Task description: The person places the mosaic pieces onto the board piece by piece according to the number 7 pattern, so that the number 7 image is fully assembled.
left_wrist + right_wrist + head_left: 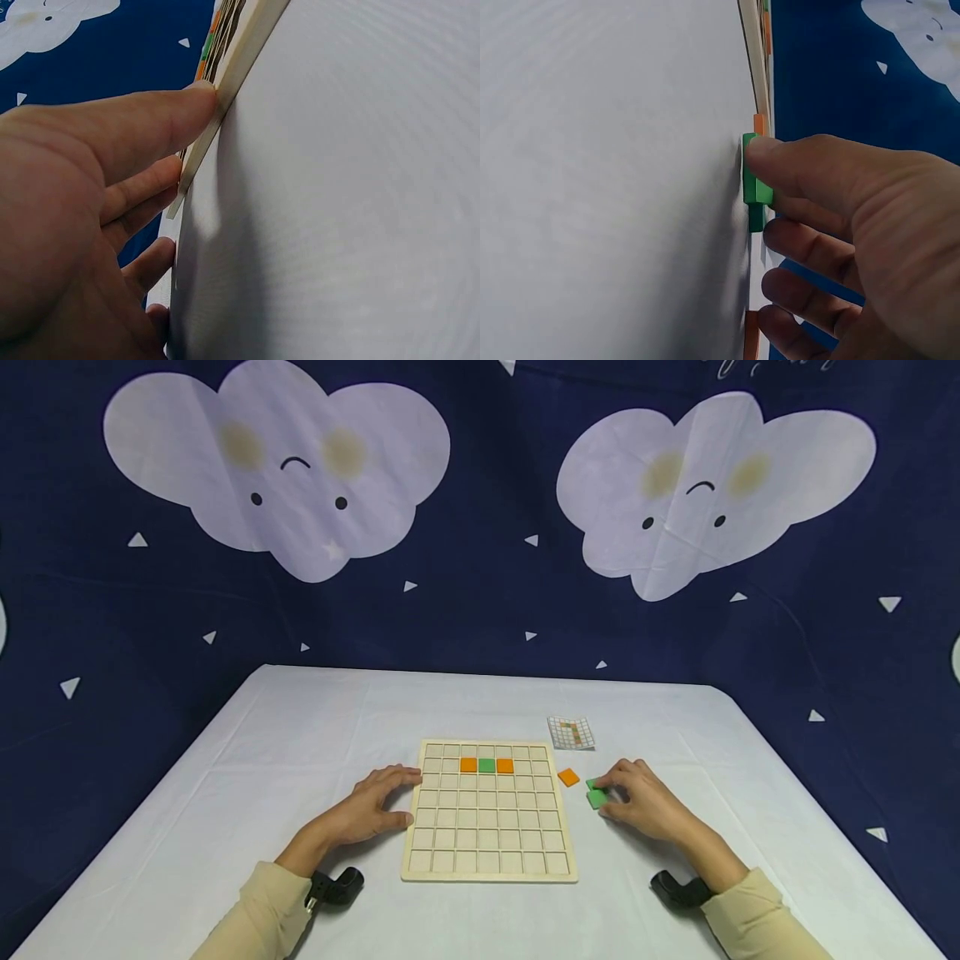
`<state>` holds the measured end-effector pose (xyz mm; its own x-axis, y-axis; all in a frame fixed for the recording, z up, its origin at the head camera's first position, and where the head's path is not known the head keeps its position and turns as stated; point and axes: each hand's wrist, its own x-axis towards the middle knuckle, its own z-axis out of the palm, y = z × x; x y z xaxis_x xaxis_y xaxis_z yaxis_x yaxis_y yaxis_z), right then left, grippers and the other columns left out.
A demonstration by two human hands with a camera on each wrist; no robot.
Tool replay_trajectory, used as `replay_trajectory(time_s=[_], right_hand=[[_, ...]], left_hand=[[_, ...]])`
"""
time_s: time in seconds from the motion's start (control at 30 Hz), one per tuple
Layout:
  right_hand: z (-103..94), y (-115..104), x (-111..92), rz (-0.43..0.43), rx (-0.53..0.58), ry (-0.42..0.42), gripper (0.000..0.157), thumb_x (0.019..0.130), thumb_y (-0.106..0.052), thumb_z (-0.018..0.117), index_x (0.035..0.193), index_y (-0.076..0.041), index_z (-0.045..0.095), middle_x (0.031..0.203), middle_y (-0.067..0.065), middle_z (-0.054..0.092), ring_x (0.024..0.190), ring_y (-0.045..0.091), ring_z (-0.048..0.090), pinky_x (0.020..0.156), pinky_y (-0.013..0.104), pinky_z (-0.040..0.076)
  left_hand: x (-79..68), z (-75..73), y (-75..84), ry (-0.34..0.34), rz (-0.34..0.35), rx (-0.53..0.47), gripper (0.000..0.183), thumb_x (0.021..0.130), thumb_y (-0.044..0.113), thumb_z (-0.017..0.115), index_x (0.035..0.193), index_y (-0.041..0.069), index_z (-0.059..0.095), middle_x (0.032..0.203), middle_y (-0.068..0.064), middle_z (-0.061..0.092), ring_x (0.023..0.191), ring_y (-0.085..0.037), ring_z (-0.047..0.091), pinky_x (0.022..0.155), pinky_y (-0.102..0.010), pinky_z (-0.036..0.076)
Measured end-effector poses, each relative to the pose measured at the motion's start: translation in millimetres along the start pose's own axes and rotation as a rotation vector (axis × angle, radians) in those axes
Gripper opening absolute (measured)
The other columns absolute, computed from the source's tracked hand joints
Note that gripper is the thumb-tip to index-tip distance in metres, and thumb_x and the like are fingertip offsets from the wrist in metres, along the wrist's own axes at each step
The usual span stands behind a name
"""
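A square wooden grid board (pixel 467 840) lies on the table. In its second row from the top, a green tile (pixel 487 766) sits between two orange tiles, one left (pixel 468 765) and one right (pixel 505 766). My left hand (pixel 369 806) rests at the board's left edge, thumb and fingertips touching the rim (pixel 238 71). Right of the board, my right hand (pixel 643 800) pinches a green square tile (pixel 751 169) between thumb and index finger. A second green tile (pixel 756 218) is just beyond it, partly hidden by the fingers in the head view.
A loose orange tile (pixel 568 777) lies between the board and my right hand. Another orange tile (pixel 751 334) shows below the fingers in the right wrist view. A small pattern card (pixel 572 733) lies beyond the board's upper right corner. A dark cloud-print curtain (pixel 480 610) hangs behind the white-covered table.
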<state>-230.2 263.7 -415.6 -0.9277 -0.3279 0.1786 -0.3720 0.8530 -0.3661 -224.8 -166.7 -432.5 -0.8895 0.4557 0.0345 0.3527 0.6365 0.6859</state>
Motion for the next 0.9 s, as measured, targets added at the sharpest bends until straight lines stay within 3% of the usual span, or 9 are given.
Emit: replay_trajectory(time_s=[0.67,0.9], right_hand=[[-1.6,-1.0,-7.9,0.033,-0.016,-0.017,0.027,0.071,-0.02,0.079,0.096,-0.015,0.071,0.099,-0.003,0.062,0.092,0.014,0.045,0.081,0.034,0.04],[-0.6,0.6,-7.8,0.014,-0.011,0.006,0.028,0.071,-0.02,0.079,0.098,-0.015,0.071,0.1,-0.001,0.063,0.095,0.017,0.047,0.083,0.038,0.041]], left_hand=[[0.1,0.2,0.5,0.002,0.01,0.004,0.057,0.083,0.023,0.07,0.135,0.011,0.049,0.148,-0.012,0.038,0.139,-0.041,0.025,0.111,-0.065,0.014],[-0.3,-0.4,0.3,-0.003,0.023,0.01,0.057,0.084,0.023,0.069,0.135,0.01,0.048,0.148,-0.013,0.038,0.139,-0.042,0.025,0.11,-0.066,0.014]])
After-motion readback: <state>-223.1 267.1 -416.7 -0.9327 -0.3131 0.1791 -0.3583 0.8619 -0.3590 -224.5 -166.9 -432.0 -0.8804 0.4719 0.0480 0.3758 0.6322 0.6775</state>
